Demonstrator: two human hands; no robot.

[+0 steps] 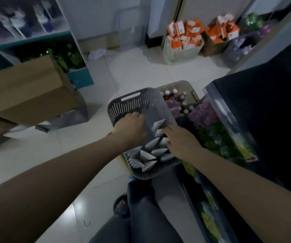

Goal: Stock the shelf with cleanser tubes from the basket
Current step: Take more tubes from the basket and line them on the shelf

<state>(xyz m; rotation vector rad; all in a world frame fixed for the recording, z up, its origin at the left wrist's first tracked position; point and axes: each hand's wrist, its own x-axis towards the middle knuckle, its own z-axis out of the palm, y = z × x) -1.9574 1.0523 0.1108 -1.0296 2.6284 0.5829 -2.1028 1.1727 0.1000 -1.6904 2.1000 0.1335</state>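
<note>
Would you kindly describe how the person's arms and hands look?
The left forearm and right forearm are bare, no sleeves showing. The left hand and right hand wear no gloves or watch that shows. A small dark mark sits by the left wrist.

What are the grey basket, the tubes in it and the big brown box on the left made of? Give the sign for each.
Grey basket: looks like moulded plastic with a matt finish, going by its slotted walls and cut-out handle.
Cleanser tubes: probably soft plastic or laminate, pale and smooth, each tapering to a flat end.
Brown box: cardboard with a dull finish, shown by its plain brown faces and creased edges.
</note>
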